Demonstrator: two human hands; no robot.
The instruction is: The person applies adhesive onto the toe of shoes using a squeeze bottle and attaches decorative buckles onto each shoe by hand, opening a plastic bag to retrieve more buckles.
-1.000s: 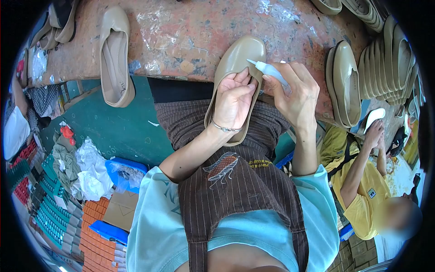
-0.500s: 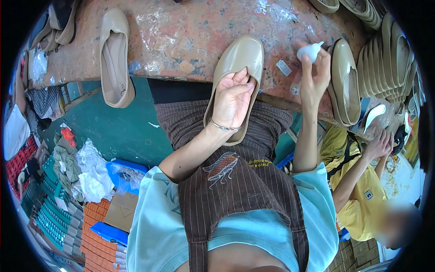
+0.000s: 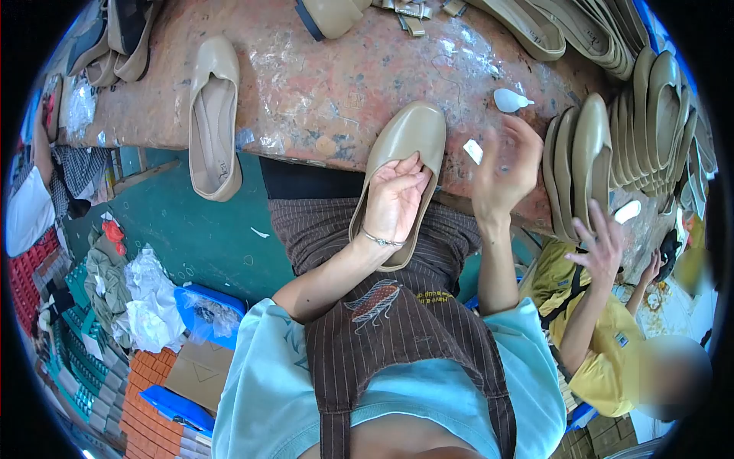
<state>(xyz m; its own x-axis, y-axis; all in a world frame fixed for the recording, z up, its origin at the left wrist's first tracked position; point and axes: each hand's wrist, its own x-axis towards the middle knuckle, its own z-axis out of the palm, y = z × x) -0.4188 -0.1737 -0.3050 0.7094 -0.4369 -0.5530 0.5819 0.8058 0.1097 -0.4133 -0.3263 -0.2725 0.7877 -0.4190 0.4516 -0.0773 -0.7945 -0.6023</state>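
Observation:
My left hand (image 3: 396, 199) is closed on a beige slip-on shoe (image 3: 409, 134), its fingers inside the opening and the thumb bent over toward them. The shoe's toe points at the table, and its heel hangs over my apron. My right hand (image 3: 506, 168) is empty, fingers apart and curved, raised by the table edge to the right of the shoe. Just beyond it, a small white squeeze bottle (image 3: 508, 99) with a thin nozzle lies on the table. A small white piece (image 3: 473, 151) rests between that hand and the shoe.
Another beige shoe (image 3: 214, 115) sits at the left table edge (image 3: 306, 149). Nested shoes (image 3: 589, 161) line the right side, and gold bows (image 3: 413, 11) lie at the back. A co-worker's hand (image 3: 600, 249) reaches up near the nested shoes.
My right hand has let go of the squeeze bottle, which now lies on the table, and has drawn back left. The co-worker's hand has come toward the nested shoes. The view has shifted.

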